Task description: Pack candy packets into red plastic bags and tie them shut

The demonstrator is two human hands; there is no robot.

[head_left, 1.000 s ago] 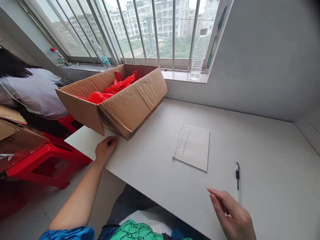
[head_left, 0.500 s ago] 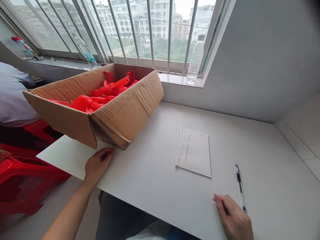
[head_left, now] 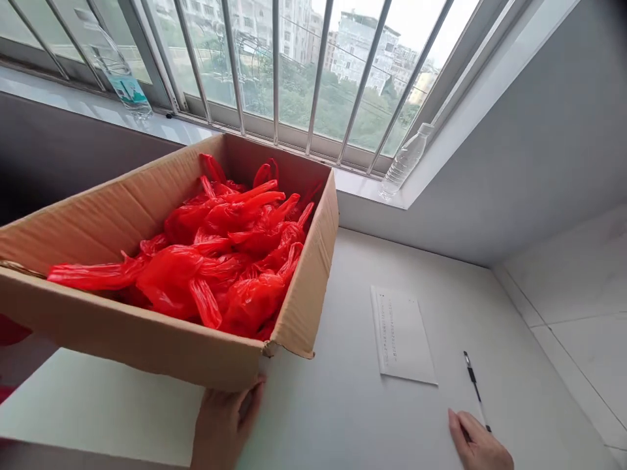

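1. The left hand (head_left: 223,418) lies on the white table (head_left: 343,418) close to its near edge. Its thumb and fingers are spread a little, and they press against the bottom edge of the near wall of the cardboard box (head_left: 147,339), beside the box's near right corner. They clamp on nothing.
2. The cardboard box is open at the top and takes up the left part of the table, with its far wall toward the windowsill. It is full of red plastic bags (head_left: 220,261), which are knotted and piled up to the rim.
3. The right hand (head_left: 477,444) rests at the near edge of the table, toward the right corner. The picture's border cuts most of it off, so I cannot tell how its fingers stand.
4. A pen (head_left: 474,385) lies just beside the right hand, with its near end at the fingers.
5. A printed sheet of paper (head_left: 404,333) lies flat between the box and the pen, apart from both.
6. A plastic bottle (head_left: 404,163) stands on the windowsill at its right end.
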